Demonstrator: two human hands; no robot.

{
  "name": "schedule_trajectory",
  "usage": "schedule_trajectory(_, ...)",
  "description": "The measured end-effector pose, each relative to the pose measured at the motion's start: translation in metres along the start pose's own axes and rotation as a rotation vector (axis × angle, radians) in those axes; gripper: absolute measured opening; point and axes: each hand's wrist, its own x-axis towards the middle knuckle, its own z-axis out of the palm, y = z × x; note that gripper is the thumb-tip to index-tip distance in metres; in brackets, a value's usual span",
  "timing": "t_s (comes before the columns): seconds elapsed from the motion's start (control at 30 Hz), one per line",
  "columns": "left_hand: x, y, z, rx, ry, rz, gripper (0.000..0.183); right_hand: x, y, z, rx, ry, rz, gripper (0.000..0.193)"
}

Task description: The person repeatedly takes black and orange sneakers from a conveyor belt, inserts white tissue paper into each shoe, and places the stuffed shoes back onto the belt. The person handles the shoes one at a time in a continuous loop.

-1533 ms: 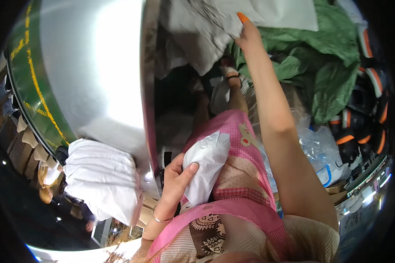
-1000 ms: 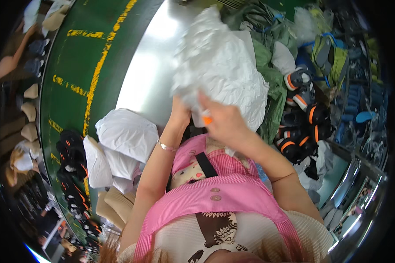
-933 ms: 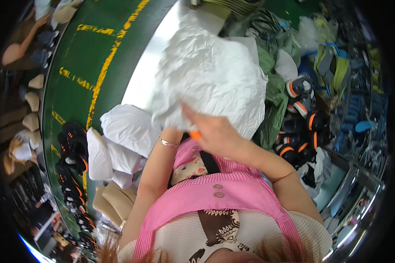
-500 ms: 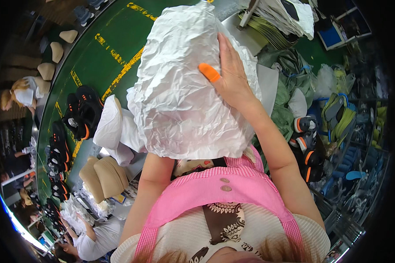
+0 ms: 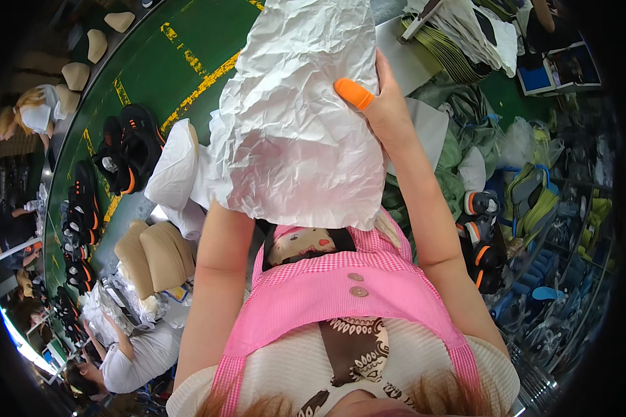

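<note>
A large crumpled sheet of white paper (image 5: 299,118) stands up in front of me and fills the upper middle. My right hand (image 5: 389,115) grips its right edge. The thumb, in an orange finger cot (image 5: 354,93), presses on the near face, and the fingers go behind the sheet. My left forearm (image 5: 226,254) runs up under the paper's lower left, where the sheet hides my left hand. Just left of the paper lie smooth white curved pieces (image 5: 172,167), with tan curved pieces (image 5: 165,255) nearer to me.
Black shoes with orange trim (image 5: 132,149) line the green table (image 5: 205,42) on the left. A stack of dark, lime-edged flat pieces (image 5: 448,52) lies at the far right, above green plastic bags (image 5: 459,132). Another person (image 5: 142,358) works at lower left.
The paper has turned and narrowed in view, its lower edge rising. My right hand has shifted from lying flat on its face to gripping its right edge.
</note>
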Motion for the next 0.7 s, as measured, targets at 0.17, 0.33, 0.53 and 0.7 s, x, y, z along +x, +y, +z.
schedule_trajectory(0.17,0.002,0.075,-0.044,0.446,0.469,0.468,0.027,0.008,0.0,-0.006,0.076,0.12,-0.033,0.097)
schedule_trajectory(0.33,-0.009,0.059,-0.001,0.806,0.173,0.612,0.031,0.015,0.01,-0.003,-0.241,0.201,-0.166,0.107)
schedule_trajectory(0.53,0.031,0.01,0.015,0.007,0.12,0.117,0.045,0.004,-0.007,0.042,-0.401,-0.046,-0.406,0.102)
schedule_trajectory(0.7,0.031,0.007,0.029,-0.188,0.136,0.179,0.05,0.01,-0.005,0.024,0.274,-0.145,-0.008,0.055)
